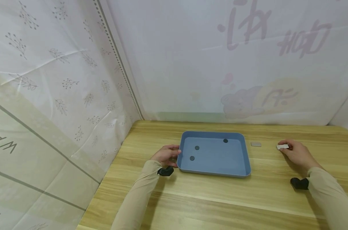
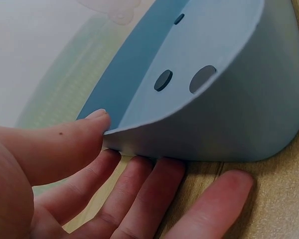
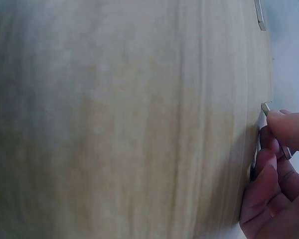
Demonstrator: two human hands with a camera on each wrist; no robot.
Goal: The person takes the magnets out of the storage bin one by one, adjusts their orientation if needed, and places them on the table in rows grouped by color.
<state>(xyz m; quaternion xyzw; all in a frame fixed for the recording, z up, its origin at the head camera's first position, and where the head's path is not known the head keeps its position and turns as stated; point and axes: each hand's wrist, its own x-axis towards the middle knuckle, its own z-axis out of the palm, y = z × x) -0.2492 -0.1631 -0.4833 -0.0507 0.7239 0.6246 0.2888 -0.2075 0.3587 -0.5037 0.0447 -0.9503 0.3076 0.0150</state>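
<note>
A shallow blue tray (image 1: 215, 159) sits on the wooden table with three dark round discs in it: one disc (image 1: 225, 141) at the back right, a second disc (image 1: 197, 148) and a third disc (image 1: 192, 158) toward the left. My left hand (image 1: 167, 155) holds the tray's left end, thumb (image 2: 84, 132) over the rim and fingers against the outer wall's lower edge. To the right of the tray, my right hand (image 1: 298, 154) pinches a small flat silver bar (image 1: 282, 147) between thumb and fingers, close over the table. A similar grey bar (image 1: 256, 144) lies between tray and right hand.
The wooden table (image 1: 208, 204) reaches back to a pale printed curtain (image 1: 191, 64). Another curtain (image 1: 61, 80) with leaf patterns hangs along the left side. Each wrist wears a black device, the left one (image 1: 166, 171) close to the tray's front left corner.
</note>
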